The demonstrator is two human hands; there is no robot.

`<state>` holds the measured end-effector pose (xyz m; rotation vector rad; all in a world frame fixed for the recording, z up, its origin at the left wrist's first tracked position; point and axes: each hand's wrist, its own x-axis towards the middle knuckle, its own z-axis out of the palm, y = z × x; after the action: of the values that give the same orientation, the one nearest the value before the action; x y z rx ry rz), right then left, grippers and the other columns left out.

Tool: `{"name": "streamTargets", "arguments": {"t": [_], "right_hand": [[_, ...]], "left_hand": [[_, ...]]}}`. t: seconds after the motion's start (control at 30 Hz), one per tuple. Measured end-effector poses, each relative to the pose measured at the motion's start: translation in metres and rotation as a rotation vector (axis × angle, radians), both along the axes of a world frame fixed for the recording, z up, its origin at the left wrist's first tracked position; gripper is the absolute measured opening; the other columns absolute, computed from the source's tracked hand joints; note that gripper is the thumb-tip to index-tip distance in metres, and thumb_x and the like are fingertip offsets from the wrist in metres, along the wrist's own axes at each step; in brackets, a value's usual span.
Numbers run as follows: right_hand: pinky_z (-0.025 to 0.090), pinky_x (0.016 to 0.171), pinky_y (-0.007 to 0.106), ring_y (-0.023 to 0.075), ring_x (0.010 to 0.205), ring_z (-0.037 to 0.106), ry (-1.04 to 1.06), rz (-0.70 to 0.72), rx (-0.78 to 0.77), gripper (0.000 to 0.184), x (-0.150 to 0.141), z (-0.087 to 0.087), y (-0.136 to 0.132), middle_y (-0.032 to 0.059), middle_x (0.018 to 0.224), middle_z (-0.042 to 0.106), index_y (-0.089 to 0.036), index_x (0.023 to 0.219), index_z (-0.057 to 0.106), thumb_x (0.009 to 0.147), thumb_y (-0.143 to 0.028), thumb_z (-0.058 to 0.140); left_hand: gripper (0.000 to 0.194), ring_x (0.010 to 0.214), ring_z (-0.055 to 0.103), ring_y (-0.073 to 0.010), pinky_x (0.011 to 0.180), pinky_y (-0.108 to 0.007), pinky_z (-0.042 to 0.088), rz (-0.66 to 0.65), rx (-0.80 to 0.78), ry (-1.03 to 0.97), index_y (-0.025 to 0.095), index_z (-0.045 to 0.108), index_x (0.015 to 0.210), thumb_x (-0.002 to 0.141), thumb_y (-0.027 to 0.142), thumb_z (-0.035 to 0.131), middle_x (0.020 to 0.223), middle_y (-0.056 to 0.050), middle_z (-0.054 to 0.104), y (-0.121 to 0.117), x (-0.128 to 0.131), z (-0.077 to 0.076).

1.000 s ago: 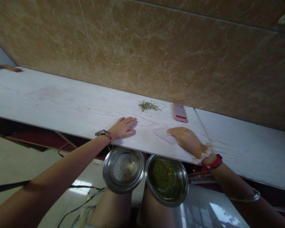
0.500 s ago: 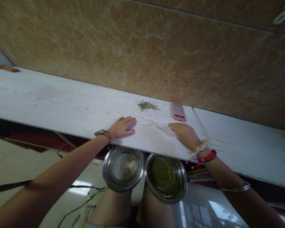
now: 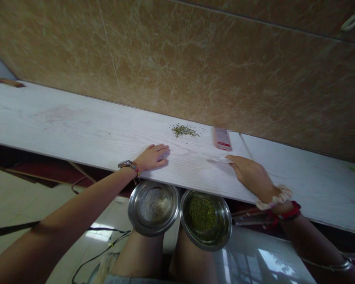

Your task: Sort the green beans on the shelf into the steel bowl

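My left hand (image 3: 154, 157) lies flat on the white wooden shelf (image 3: 85, 126), fingers stretched to the right. My right hand (image 3: 251, 173) pinches a thin white sheet (image 3: 220, 158), perhaps paper or tissue, just over the board; it is partly blurred. Beyond the hands, a small scatter of green beans (image 3: 185, 130) lies near the wall. Under the shelf's front edge, a steel bowl (image 3: 133, 221) with white grains (image 3: 154, 205) rests by my left knee. A second steel bowl (image 3: 227, 221), holding green beans, tilts on my right leg.
A phone (image 3: 222, 139) in a pink case lies against the tiled wall (image 3: 177, 59), right of the beans. At the far left end is a brown wooden piece (image 3: 10, 83). A black cable (image 3: 91, 258) runs over the floor tiles.
My right hand has moved right along the shelf, drawing the white sheet with it. The left hand stays in place, and so do the scattered beans.
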<state>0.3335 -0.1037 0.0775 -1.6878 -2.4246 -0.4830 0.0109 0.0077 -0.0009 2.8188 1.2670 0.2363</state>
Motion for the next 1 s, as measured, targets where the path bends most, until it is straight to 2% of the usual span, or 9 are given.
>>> {"name": "streamTargets", "arguments": {"t": [0.1, 0.17, 0.23, 0.33, 0.5, 0.63, 0.73, 0.87, 1.0], "right_hand": [[0.051, 0.066, 0.035, 0.0257, 0.083, 0.068, -0.085, -0.367, -0.163, 0.033, 0.004, 0.021, 0.006, 0.0127, 0.097, 0.071, -0.016, 0.113, 0.061, 0.089, -0.019, 0.038], [0.05, 0.065, 0.035, 0.0273, 0.086, 0.067, -0.135, -0.481, -0.254, 0.032, 0.004, 0.031, 0.011, 0.0159, 0.099, 0.07, -0.014, 0.11, 0.062, 0.089, -0.017, 0.038], [0.049, 0.065, 0.035, 0.0283, 0.088, 0.067, -0.169, -0.524, -0.313, 0.032, 0.0, 0.035, 0.014, 0.019, 0.099, 0.069, -0.011, 0.107, 0.062, 0.088, -0.015, 0.037], [0.048, 0.067, 0.034, 0.0281, 0.088, 0.067, -0.198, -0.508, -0.35, 0.031, -0.011, 0.031, 0.014, 0.0203, 0.096, 0.069, -0.009, 0.106, 0.061, 0.088, -0.014, 0.036], [0.046, 0.069, 0.032, 0.0261, 0.091, 0.066, -0.212, -0.382, -0.359, 0.03, -0.038, 0.023, 0.006, 0.0177, 0.104, 0.067, -0.011, 0.105, 0.059, 0.089, -0.016, 0.034], [0.044, 0.066, 0.03, 0.0242, 0.087, 0.066, -0.211, -0.265, -0.386, 0.029, -0.061, 0.028, 0.0, 0.0157, 0.1, 0.068, -0.013, 0.105, 0.059, 0.088, -0.019, 0.036], [0.043, 0.064, 0.029, 0.0231, 0.084, 0.065, -0.174, -0.217, -0.407, 0.029, -0.07, 0.032, 0.0, 0.0144, 0.094, 0.069, -0.013, 0.106, 0.059, 0.087, -0.023, 0.04], [0.043, 0.065, 0.028, 0.0229, 0.084, 0.065, -0.127, -0.25, -0.337, 0.03, -0.059, 0.036, 0.006, 0.014, 0.092, 0.07, -0.013, 0.105, 0.06, 0.086, -0.024, 0.04], [0.045, 0.074, 0.028, 0.0225, 0.089, 0.066, -0.063, -0.354, -0.276, 0.03, -0.025, 0.039, 0.019, 0.0122, 0.096, 0.071, -0.013, 0.103, 0.063, 0.086, -0.021, 0.04]], "left_hand": [[0.048, 0.128, 0.041, -0.0235, 0.106, -0.041, 0.03, 0.007, -0.003, 0.007, 0.016, 0.046, 0.129, 0.087, 0.039, 0.04, 0.139, -0.009, 0.046, -0.001, 0.001, 0.001], [0.048, 0.128, 0.041, -0.0232, 0.105, -0.041, 0.03, 0.007, -0.002, 0.012, 0.015, 0.046, 0.129, 0.087, 0.039, 0.04, 0.139, -0.01, 0.046, -0.002, 0.001, 0.001], [0.048, 0.128, 0.041, -0.023, 0.105, -0.041, 0.03, 0.008, 0.003, 0.011, 0.015, 0.046, 0.129, 0.087, 0.038, 0.039, 0.139, -0.009, 0.046, -0.001, 0.001, 0.0], [0.047, 0.127, 0.043, -0.0232, 0.105, -0.041, 0.031, 0.006, 0.011, -0.002, 0.016, 0.047, 0.128, 0.087, 0.038, 0.039, 0.139, -0.009, 0.047, -0.001, 0.0, 0.0], [0.046, 0.126, 0.043, -0.0228, 0.105, -0.04, 0.031, -0.006, 0.023, -0.022, 0.016, 0.049, 0.126, 0.087, 0.039, 0.04, 0.137, -0.009, 0.048, 0.0, -0.001, -0.002], [0.042, 0.124, 0.046, -0.0218, 0.103, -0.039, 0.035, -0.012, 0.045, -0.059, 0.017, 0.052, 0.122, 0.086, 0.037, 0.04, 0.134, -0.008, 0.052, 0.0, -0.001, -0.003], [0.04, 0.121, 0.049, -0.0213, 0.102, -0.038, 0.036, 0.046, 0.056, -0.09, 0.017, 0.055, 0.118, 0.085, 0.033, 0.04, 0.131, -0.008, 0.055, -0.001, -0.002, -0.003], [0.04, 0.121, 0.049, -0.0227, 0.102, -0.04, 0.037, 0.194, 0.077, -0.117, 0.016, 0.056, 0.118, 0.083, 0.029, 0.042, 0.129, -0.01, 0.056, -0.005, -0.003, -0.002], [0.039, 0.121, 0.05, -0.0237, 0.1, -0.04, 0.039, 0.34, 0.083, -0.128, 0.014, 0.056, 0.118, 0.082, 0.026, 0.042, 0.129, -0.011, 0.056, -0.008, -0.003, 0.0]]}}
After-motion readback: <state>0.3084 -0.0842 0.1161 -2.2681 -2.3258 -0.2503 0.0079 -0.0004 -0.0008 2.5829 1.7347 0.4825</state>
